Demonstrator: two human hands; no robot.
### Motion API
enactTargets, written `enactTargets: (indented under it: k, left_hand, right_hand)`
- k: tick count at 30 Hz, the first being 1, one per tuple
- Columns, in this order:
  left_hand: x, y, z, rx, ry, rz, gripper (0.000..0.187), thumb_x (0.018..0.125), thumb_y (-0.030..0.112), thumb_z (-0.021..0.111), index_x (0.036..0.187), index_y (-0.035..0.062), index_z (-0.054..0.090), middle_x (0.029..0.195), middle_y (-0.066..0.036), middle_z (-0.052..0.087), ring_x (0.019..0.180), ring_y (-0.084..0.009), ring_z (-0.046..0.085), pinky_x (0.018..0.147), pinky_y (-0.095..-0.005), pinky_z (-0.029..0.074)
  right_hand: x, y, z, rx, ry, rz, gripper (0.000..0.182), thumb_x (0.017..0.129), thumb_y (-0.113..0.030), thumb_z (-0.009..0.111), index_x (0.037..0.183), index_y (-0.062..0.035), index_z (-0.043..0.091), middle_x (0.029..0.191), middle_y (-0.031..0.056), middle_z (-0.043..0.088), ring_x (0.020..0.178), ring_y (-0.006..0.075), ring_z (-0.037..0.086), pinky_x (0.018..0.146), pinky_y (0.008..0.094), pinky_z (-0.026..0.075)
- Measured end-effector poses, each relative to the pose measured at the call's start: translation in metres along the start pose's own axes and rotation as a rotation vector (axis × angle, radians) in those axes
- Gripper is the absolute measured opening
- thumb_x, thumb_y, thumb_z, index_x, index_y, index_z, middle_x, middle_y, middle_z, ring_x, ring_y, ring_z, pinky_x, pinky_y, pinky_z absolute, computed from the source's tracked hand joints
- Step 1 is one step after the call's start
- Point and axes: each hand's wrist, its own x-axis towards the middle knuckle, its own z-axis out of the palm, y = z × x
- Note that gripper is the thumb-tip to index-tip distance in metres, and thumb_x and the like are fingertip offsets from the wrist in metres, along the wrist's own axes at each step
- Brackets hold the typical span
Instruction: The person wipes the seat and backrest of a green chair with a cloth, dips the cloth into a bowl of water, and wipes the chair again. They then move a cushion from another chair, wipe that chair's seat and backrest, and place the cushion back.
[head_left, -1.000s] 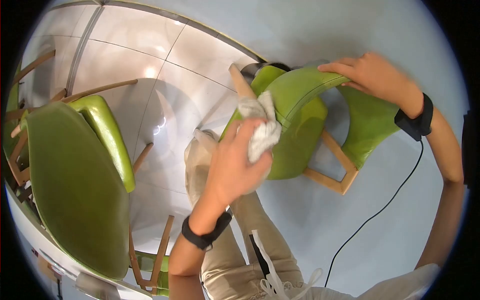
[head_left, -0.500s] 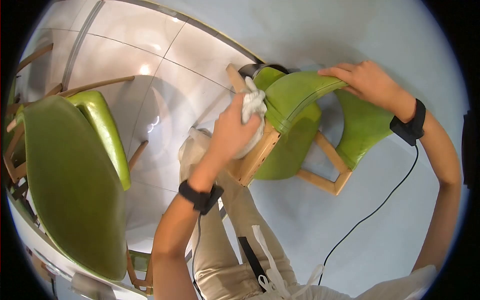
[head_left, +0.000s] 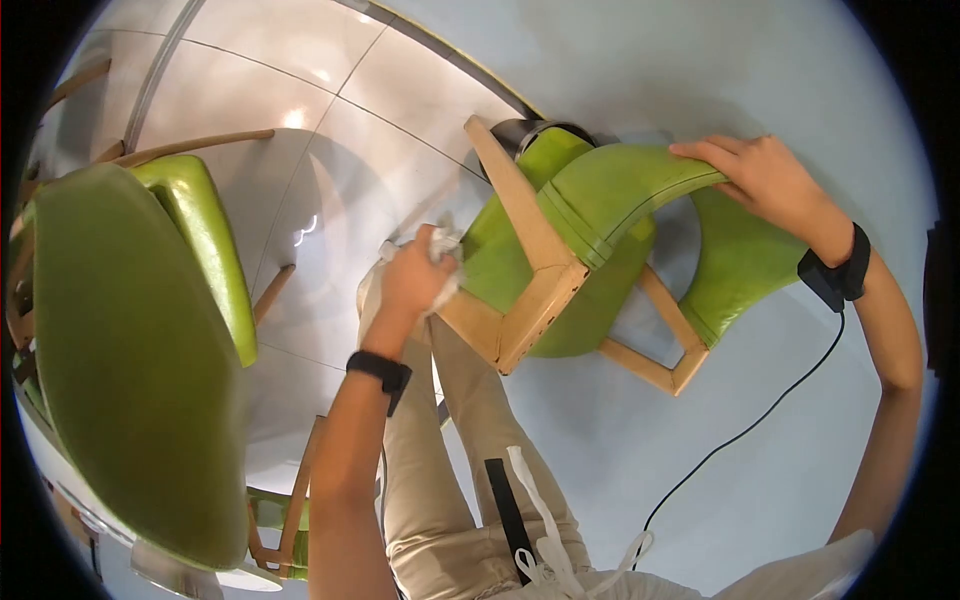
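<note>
The left hand [head_left: 412, 275] was clenched around a crumpled white cloth [head_left: 443, 262], its fingers [head_left: 425, 250] wrapped over the wad so that only bits of fabric showed above and to the right of the knuckles. The cloth was pressed against the lower green side of the tilted chair [head_left: 590, 200], just beside the pale wooden frame [head_left: 530, 290] where two rails met at a corner. The right hand [head_left: 765, 180] lay on the top edge of the chair's green curved back, fingers [head_left: 705, 152] stretched along the rim and gripping it, thumb side hidden behind the upholstery. Both wrists wore a black band [head_left: 380, 372], and a thin black cable [head_left: 740, 435] ran from the right one down across the pale floor. The chair stood tipped on a grey-blue floor [head_left: 620, 440], its seat facing away. A second green chair [head_left: 130, 330] filled the left of the view, well apart from the hands. Beige trousers [head_left: 450, 470] showed below.
</note>
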Motion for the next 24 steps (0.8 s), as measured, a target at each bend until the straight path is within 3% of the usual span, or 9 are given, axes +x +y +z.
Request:
enactTargets:
  k: [5,8,11,13,14,17,21,24]
  left_hand:
    - [0.045,-0.091,0.043,0.094,-0.02,-0.197,0.048,0.081,0.038,0.061,0.123,0.0167,0.055,0.11,-0.018,0.067,0.103,-0.0406,0.063,0.088,-0.0469,0.049]
    - [0.035,-0.084,0.033,0.005,-0.069,-0.275,0.05,0.081,0.037,0.061,0.124,0.0125,0.055,0.111,-0.02,0.067,0.104,-0.0404,0.063,0.09,-0.0443,0.049]
    - [-0.005,-0.071,0.021,-0.106,0.06,-0.131,0.051,0.079,0.027,0.064,0.125,0.0063,0.055,0.114,-0.022,0.066,0.109,-0.0363,0.063,0.092,-0.0404,0.049]
    - [-0.054,-0.026,-0.007,-0.298,0.076,0.083,0.055,0.076,0.025,0.068,0.126,0.0088,0.054,0.104,-0.021,0.068,0.096,-0.0367,0.066,0.085,-0.0426,0.051]
    - [-0.075,-0.006,-0.019,-0.426,0.02,0.147,0.051,0.075,0.019,0.068,0.123,0.007,0.054,0.1,-0.019,0.068,0.091,-0.0338,0.067,0.08,-0.039,0.051]
    - [-0.103,0.024,-0.023,-0.58,0.058,0.157,0.045,0.076,0.014,0.067,0.119,0.0061,0.054,0.095,-0.019,0.067,0.087,-0.0325,0.066,0.079,-0.0366,0.05]
    - [-0.068,-0.019,0.011,-0.58,0.179,0.117,0.043,0.077,0.015,0.066,0.118,0.0061,0.054,0.095,-0.021,0.067,0.09,-0.0365,0.066,0.08,-0.0395,0.051]
    - [-0.03,-0.066,0.033,-0.403,0.204,0.016,0.043,0.079,0.021,0.066,0.117,0.006,0.054,0.098,-0.023,0.067,0.094,-0.0409,0.065,0.081,-0.0444,0.05]
  right_hand:
    - [0.002,-0.002,0.001,0.0,-0.017,0.035,0.054,0.084,-0.012,0.064,0.134,-0.0224,0.046,0.112,0.0045,0.065,0.076,0.0321,0.064,0.067,0.0419,0.053]
    - [0.003,-0.003,0.0,-0.012,-0.02,0.043,0.055,0.083,-0.012,0.065,0.134,-0.0225,0.046,0.113,0.0048,0.065,0.076,0.0323,0.064,0.068,0.0419,0.053]
    - [0.003,-0.003,-0.003,-0.003,-0.033,0.041,0.056,0.083,-0.012,0.065,0.134,-0.0227,0.046,0.115,0.0052,0.064,0.077,0.0325,0.064,0.069,0.042,0.053]
    - [0.002,-0.003,-0.002,-0.027,-0.006,0.024,0.055,0.083,-0.012,0.066,0.134,-0.0223,0.047,0.115,0.0059,0.064,0.079,0.0324,0.064,0.07,0.042,0.053]
    - [0.003,-0.003,-0.002,-0.039,0.006,0.015,0.055,0.083,-0.012,0.066,0.134,-0.022,0.047,0.116,0.0062,0.064,0.079,0.0324,0.064,0.07,0.042,0.053]
    - [0.003,-0.002,-0.001,0.056,0.008,0.003,0.054,0.084,-0.013,0.065,0.134,-0.0213,0.047,0.118,0.0071,0.063,0.081,0.0328,0.064,0.071,0.0422,0.053]
    - [0.006,-0.006,-0.003,0.088,-0.034,0.054,0.051,0.082,-0.009,0.064,0.13,-0.0174,0.05,0.118,0.0079,0.063,0.085,0.0337,0.064,0.074,0.0426,0.053]
    - [0.009,-0.004,0.004,0.11,0.011,0.021,0.05,0.08,-0.006,0.064,0.128,-0.0146,0.052,0.117,0.0091,0.064,0.088,0.0341,0.065,0.076,0.0428,0.054]
